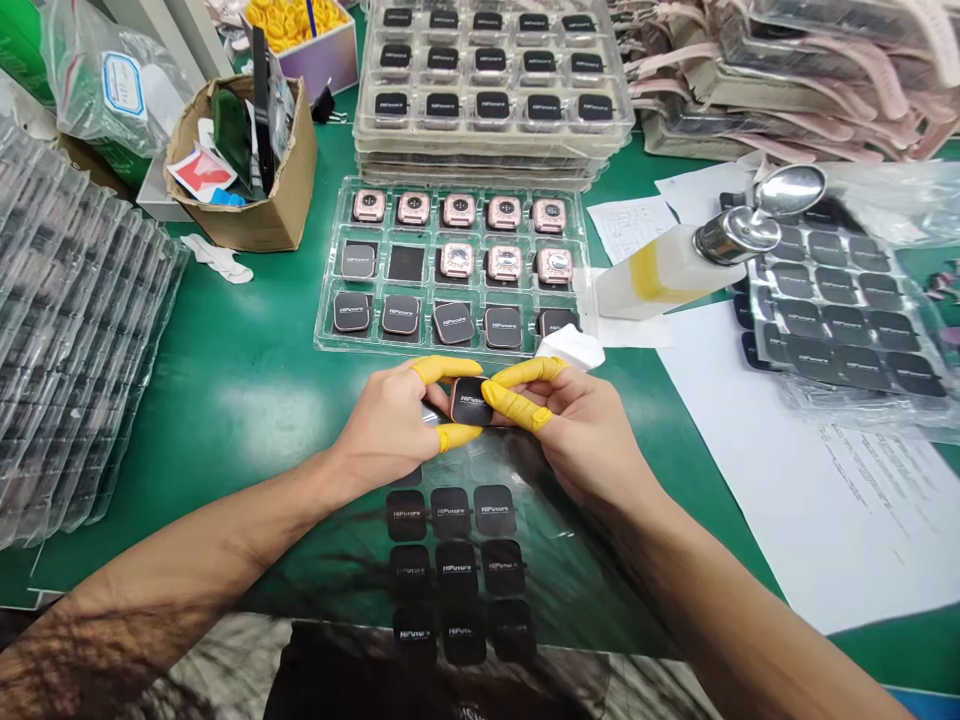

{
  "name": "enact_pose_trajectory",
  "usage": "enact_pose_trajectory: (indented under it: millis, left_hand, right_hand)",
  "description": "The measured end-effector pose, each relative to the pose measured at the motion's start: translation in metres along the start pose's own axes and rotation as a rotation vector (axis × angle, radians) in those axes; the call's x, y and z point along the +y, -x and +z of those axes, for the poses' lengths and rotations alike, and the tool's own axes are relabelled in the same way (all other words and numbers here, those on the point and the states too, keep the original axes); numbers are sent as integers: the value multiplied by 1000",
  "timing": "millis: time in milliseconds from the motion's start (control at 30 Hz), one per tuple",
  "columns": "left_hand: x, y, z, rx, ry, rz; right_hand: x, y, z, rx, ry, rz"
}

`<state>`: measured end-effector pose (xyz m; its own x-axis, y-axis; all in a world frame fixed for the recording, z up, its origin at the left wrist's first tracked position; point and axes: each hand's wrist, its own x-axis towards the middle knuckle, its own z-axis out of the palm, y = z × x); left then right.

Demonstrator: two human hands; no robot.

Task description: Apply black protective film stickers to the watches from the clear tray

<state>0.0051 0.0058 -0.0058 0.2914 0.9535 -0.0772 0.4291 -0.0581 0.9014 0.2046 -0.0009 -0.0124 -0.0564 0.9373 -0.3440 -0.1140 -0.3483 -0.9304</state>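
Between my two hands is a small square watch case point(471, 402) with a black face lettered "HiFuture". My left hand point(390, 418) pinches its left side, with yellow finger cots on the thumb and index finger. My right hand point(592, 425), also in yellow cots, grips its right edge with thumb and index finger. Just beyond lies a transparent tray point(324, 335) of watch cases, some pink with the back up, others with black faces; one compartment shows only a black pad point(406, 264). Below my hands lies a transparent sheet of black "HiFuture" stickers point(451, 511).
A white cloth point(571, 346) touches the tray's right corner. A dispenser bottle point(660, 275) leans beside papers point(780, 440) and sticker sheets point(832, 285). Stacked trays stand behind point(491, 60) and at left point(75, 330), near a cardboard box point(285, 190). Pink straps point(817, 90) are piled back right.
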Motion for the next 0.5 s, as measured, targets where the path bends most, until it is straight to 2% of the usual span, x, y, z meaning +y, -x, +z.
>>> enact_pose_trajectory:
  millis: [500]
  left_hand:
    - [2, -1, -2, -26, -28, -31]
  right_hand:
    - [0, 0, 4, 43, 25, -19]
